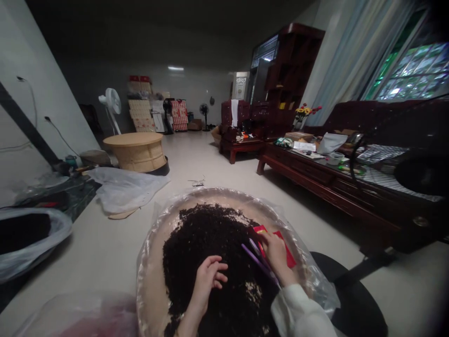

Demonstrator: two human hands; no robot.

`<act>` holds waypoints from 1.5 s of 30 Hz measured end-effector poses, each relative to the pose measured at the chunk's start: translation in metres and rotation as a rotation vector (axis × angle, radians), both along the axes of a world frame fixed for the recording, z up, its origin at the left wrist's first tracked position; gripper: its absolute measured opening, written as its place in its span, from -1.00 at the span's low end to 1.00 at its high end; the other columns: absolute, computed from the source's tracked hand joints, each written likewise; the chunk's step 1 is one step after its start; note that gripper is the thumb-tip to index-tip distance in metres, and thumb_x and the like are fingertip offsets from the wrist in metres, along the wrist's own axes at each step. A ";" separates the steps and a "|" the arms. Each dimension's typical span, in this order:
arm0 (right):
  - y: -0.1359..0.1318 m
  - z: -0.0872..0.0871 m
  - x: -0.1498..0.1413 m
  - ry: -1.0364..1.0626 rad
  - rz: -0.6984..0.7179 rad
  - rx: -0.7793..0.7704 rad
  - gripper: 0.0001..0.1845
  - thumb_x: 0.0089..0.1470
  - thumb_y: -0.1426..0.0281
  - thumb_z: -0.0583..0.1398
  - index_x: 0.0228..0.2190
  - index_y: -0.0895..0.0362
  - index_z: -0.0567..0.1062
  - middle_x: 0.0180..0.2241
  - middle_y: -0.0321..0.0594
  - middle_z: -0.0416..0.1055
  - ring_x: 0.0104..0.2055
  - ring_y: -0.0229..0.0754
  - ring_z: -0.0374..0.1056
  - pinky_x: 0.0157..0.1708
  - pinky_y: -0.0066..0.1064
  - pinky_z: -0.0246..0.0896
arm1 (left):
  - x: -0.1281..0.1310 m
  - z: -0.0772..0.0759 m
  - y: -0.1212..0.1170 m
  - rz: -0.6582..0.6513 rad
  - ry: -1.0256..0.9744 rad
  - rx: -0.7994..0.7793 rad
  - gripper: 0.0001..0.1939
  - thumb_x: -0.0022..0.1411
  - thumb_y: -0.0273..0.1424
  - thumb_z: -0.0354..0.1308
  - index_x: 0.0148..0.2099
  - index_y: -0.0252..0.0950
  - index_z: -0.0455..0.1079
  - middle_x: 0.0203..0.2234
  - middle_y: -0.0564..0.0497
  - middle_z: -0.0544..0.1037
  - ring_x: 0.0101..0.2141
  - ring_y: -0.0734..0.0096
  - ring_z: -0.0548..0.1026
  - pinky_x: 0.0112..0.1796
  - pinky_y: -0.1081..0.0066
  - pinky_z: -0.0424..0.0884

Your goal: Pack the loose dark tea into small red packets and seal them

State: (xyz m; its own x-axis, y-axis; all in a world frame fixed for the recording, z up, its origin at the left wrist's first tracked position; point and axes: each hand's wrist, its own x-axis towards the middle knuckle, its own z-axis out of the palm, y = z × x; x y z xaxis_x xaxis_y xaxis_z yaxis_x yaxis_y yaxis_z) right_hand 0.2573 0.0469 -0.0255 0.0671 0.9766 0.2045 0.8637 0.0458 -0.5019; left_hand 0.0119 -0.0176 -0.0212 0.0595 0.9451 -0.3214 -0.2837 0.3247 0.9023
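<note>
Dark, crumbly dried leaves (206,234), perhaps tea, lie heaped in a wide round tray (154,248) lined with clear plastic. My left hand (208,278) hovers over the heap, its fingers apart and nothing in them. At the tray's right side my right hand (274,252) has its fingers closed at the edge of a red packet (260,229). More red packaging (286,250) shows beyond that hand. A slim purple two-pronged tool (255,258), tweezers or scissors, lies by my right wrist; its lower end is hidden.
A black fan stand base (354,304) is close at the right. Plastic-lined bag (35,238) with dark contents sits left. Plastic sheeting (126,187) and a round wooden-topped drum (135,150) stand ahead left. A long dark-red table (315,173) holds clutter at right.
</note>
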 end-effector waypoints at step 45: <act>-0.052 0.031 -0.082 0.257 0.350 0.216 -0.81 0.18 0.34 0.08 -0.47 0.09 0.34 -0.49 -0.27 0.34 -0.38 -0.15 0.25 -0.33 -0.33 0.21 | -0.010 -0.002 -0.006 0.079 0.129 0.160 -0.42 -0.05 -0.02 0.28 -0.07 -0.32 0.52 -0.31 -0.14 0.64 -0.46 0.22 0.60 -0.45 0.35 0.54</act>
